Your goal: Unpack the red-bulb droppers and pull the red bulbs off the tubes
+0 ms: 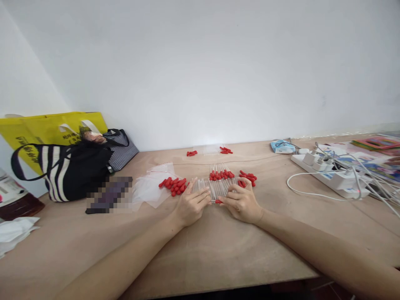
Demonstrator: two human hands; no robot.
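My left hand (193, 205) is closed, its fingertips at one end of a clear, thin glass dropper. My right hand (245, 204) is closed too, fingers pinching near the red rubber bulb (218, 201) of that dropper, which lies crosswise between both hands. Just beyond them, a pile of glass droppers (215, 188) spreads across the table, partly hidden by my fingers. Red bulbs show at the pile's left side (174, 185), at its right side (247, 178) and in a middle group (221, 174) whose tubes point to the wall.
Clear plastic bags (154, 187) lie left of the pile. More red-bulbed droppers (226, 150) rest near the wall. Farther left are a black bag (78, 173), a yellow bag (53, 129) and a blurred dark item (109, 196). A power strip (331, 177) with cables and a blue mask (282, 146) occupy the right.
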